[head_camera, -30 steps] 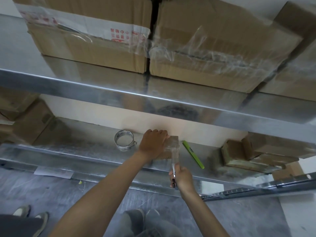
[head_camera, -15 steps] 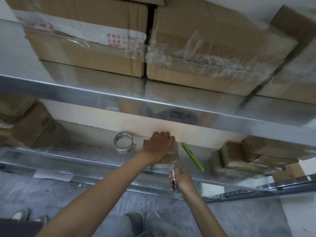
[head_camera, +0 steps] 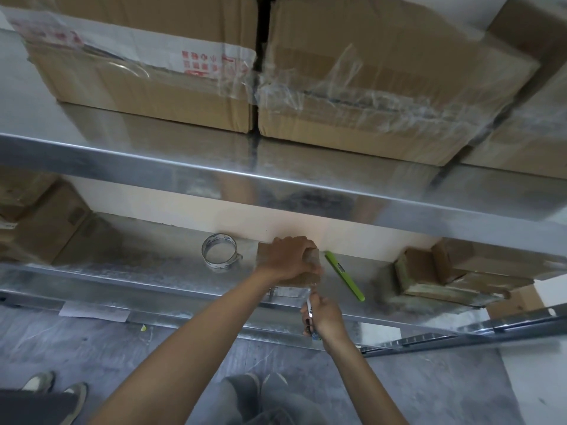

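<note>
A small taped cardboard box [head_camera: 313, 273] sits on the lower metal shelf [head_camera: 153, 265]. My left hand [head_camera: 290, 256] lies on top of the box with its fingers curled over the far edge, holding it down. My right hand [head_camera: 322, 315] grips a marker pen [head_camera: 310, 308] at the box's near right corner, its tip pointing at the box's front face, which carries a white label [head_camera: 288, 292].
A roll of clear tape [head_camera: 219, 251] lies left of the box and a green utility knife [head_camera: 345, 276] lies to its right. Flattened cardboard pieces [head_camera: 445, 277] fill the shelf's right end, boxes [head_camera: 40, 222] the left. Large cartons [head_camera: 383, 87] load the upper shelf. Another person's shoes [head_camera: 52, 391] stand lower left.
My left hand has slid further over the box top, curling over its far edge. My right hand with the pen has stayed at the box's near corner, shifting only slightly.
</note>
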`<state>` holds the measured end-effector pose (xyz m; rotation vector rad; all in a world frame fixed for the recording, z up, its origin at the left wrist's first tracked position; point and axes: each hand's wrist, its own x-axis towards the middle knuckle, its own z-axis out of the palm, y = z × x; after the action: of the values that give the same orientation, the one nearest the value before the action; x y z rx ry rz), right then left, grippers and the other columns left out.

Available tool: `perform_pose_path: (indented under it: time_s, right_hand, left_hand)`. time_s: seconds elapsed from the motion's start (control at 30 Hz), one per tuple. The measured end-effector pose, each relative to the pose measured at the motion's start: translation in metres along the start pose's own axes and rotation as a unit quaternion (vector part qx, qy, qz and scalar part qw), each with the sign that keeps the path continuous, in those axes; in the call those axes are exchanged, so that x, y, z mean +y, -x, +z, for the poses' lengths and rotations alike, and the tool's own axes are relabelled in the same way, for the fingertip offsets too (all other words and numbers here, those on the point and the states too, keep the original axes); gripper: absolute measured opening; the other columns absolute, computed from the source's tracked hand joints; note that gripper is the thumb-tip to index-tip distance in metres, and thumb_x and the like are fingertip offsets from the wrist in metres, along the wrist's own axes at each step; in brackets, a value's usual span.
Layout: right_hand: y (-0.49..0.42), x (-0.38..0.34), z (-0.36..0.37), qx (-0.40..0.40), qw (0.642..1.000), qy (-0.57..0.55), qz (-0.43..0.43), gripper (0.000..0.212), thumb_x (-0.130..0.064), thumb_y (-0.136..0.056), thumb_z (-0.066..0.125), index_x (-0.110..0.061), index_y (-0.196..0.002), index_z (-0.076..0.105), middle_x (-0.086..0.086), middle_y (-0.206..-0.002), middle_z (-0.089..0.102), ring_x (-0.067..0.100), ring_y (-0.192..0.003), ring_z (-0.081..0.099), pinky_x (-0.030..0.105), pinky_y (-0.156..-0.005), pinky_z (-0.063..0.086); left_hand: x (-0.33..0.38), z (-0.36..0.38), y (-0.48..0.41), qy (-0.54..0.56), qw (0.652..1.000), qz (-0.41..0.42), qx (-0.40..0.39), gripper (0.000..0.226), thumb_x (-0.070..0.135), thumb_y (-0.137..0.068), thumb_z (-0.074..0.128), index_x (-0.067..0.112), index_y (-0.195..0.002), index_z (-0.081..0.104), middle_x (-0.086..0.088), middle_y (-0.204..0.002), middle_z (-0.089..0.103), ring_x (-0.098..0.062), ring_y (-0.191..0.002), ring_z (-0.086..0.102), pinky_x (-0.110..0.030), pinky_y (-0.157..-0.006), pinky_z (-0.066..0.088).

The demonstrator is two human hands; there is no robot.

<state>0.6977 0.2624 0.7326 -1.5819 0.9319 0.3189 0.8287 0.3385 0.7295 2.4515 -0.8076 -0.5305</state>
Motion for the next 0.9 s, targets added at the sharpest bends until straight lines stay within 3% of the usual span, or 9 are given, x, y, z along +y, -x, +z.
perform_pose_path:
  time_s: [0.13, 0.43, 0.5, 0.57, 0.63, 0.7, 0.77, 0.83, 0.9]
  right_hand:
    - [-0.001, -0.001, 0.000, 0.000, 1.000, -0.001, -0.002, 0.050, -0.023, -0.102, 0.035, -0.002, -0.060, 0.053, 0.011, -0.045, 0.043, 0.016, -0.033, 0.037, 0.021, -0.038, 0.040]
    - [-0.002, -0.004, 0.001, -0.005, 1.000, 0.001, -0.004, 0.053, -0.026, -0.103, 0.033, -0.003, -0.060, 0.054, 0.005, -0.037, 0.043, 0.013, -0.030, 0.037, 0.021, -0.039, 0.041]
    - [-0.003, -0.005, 0.001, -0.010, 1.000, -0.005, 0.000, 0.052, -0.025, -0.103, 0.034, -0.002, -0.060, 0.054, 0.006, -0.039, 0.043, 0.013, -0.030, 0.037, 0.021, -0.039, 0.041]
    - [-0.002, -0.003, 0.000, -0.013, 1.000, -0.004, -0.002, 0.053, -0.027, -0.103, 0.034, -0.002, -0.061, 0.054, 0.007, -0.039, 0.043, 0.013, -0.030, 0.037, 0.021, -0.039, 0.042]
    - [-0.001, 0.001, -0.002, -0.015, 1.000, -0.003, -0.009, 0.053, -0.029, -0.103, 0.035, -0.002, -0.062, 0.054, 0.005, -0.037, 0.042, 0.013, -0.030, 0.037, 0.022, -0.039, 0.042]
    - [0.000, 0.003, -0.003, -0.011, 1.000, -0.003, -0.010, 0.052, -0.029, -0.103, 0.036, -0.001, -0.063, 0.054, 0.004, -0.035, 0.041, 0.013, -0.029, 0.038, 0.021, -0.037, 0.042]
    - [0.001, 0.004, -0.002, -0.010, 1.000, 0.001, -0.007, 0.051, -0.027, -0.102, 0.036, -0.001, -0.063, 0.055, 0.003, -0.033, 0.041, 0.013, -0.028, 0.038, 0.021, -0.037, 0.042]
    - [0.001, 0.003, 0.000, -0.013, 1.000, -0.005, -0.004, 0.051, -0.024, -0.102, 0.034, -0.001, -0.062, 0.055, 0.003, -0.033, 0.042, 0.014, -0.029, 0.038, 0.022, -0.039, 0.041]
    - [0.003, -0.002, -0.003, -0.018, 1.000, -0.014, -0.003, 0.052, -0.024, -0.102, 0.035, -0.001, -0.061, 0.056, 0.005, -0.035, 0.044, 0.016, -0.030, 0.040, 0.022, -0.040, 0.041]
  left_hand:
    - [0.005, 0.011, -0.001, 0.057, 0.994, -0.031, 0.088, 0.036, 0.053, -0.090, 0.055, 0.023, -0.101, 0.070, 0.007, -0.102, 0.069, -0.017, -0.096, 0.060, -0.037, -0.090, 0.032]
    - [0.014, 0.023, -0.013, 0.000, 0.977, -0.092, 0.192, 0.048, 0.045, -0.099, 0.042, 0.015, -0.073, 0.068, 0.002, -0.069, 0.062, -0.017, -0.065, 0.053, -0.033, -0.079, 0.037]
    - [0.009, 0.023, -0.013, 0.066, 0.982, -0.061, 0.166, 0.040, 0.034, -0.101, 0.046, 0.009, -0.081, 0.070, -0.003, -0.075, 0.066, -0.020, -0.071, 0.059, -0.034, -0.082, 0.042]
    - [0.003, 0.012, -0.006, 0.153, 0.981, -0.028, 0.115, 0.031, 0.026, -0.100, 0.049, 0.009, -0.121, 0.065, -0.009, -0.111, 0.068, -0.023, -0.102, 0.062, -0.038, -0.097, 0.046]
    - [-0.004, -0.003, 0.005, 0.165, 0.986, 0.017, 0.017, 0.055, 0.034, -0.097, 0.055, 0.014, -0.145, 0.040, -0.007, -0.147, 0.040, -0.020, -0.136, 0.035, -0.040, -0.114, 0.030]
    - [-0.013, -0.015, 0.018, -0.030, 0.995, 0.072, -0.065, 0.088, 0.056, -0.086, 0.060, 0.017, -0.153, 0.019, -0.006, -0.156, 0.015, -0.021, -0.145, 0.008, -0.049, -0.118, 0.012]
    - [-0.018, -0.018, 0.032, -0.234, 0.959, 0.077, -0.139, 0.120, 0.069, -0.073, 0.064, 0.021, -0.153, -0.012, -0.005, -0.160, -0.004, -0.027, -0.148, -0.008, -0.059, -0.116, 0.000]
    - [-0.015, -0.018, 0.035, -0.288, 0.940, 0.049, -0.175, 0.130, 0.057, -0.072, 0.074, 0.022, -0.149, -0.025, -0.011, -0.160, -0.009, -0.033, -0.147, -0.004, -0.061, -0.115, 0.003]
    - [-0.009, -0.021, 0.032, -0.259, 0.948, 0.048, -0.176, 0.123, 0.044, -0.077, 0.075, 0.020, -0.151, -0.020, -0.014, -0.159, 0.003, -0.035, -0.143, 0.014, -0.054, -0.115, 0.015]
